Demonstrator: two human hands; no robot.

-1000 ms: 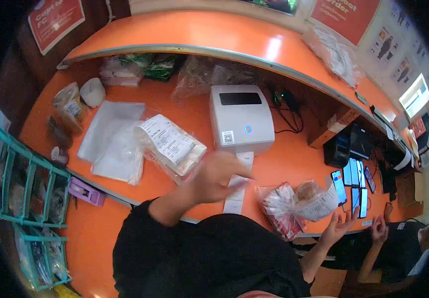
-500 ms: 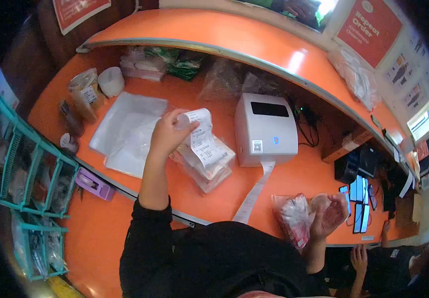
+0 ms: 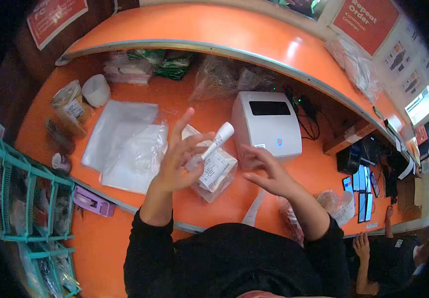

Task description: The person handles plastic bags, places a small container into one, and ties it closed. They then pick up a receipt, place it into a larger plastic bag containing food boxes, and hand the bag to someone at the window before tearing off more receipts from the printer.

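Note:
My left hand (image 3: 176,161) is over the left side of a clear-wrapped package (image 3: 219,185), fingers spread and index finger stretched out. A white printed receipt (image 3: 215,170) lies on the package. Its far end curls up into a loose roll beside my left fingertips; a pale patch near my left thumb is too blurred to make out. My right hand (image 3: 270,174) is open, thumb apart from curved fingers, between the package and a white label printer (image 3: 268,124). A paper strip (image 3: 254,206) from the printer runs below my right hand.
Clear plastic bags (image 3: 125,144) lie left of the package. A purple tape dispenser (image 3: 94,201) sits near the counter edge by teal racks (image 3: 35,198). Several phones (image 3: 362,184) and a bagged item (image 3: 336,206) are at right. A co-worker's hand (image 3: 361,246) shows lower right.
My left hand has lowered and spread its fingers, and the receipt it pinched has curled up. My right hand has moved left from the bagged items to beside the package.

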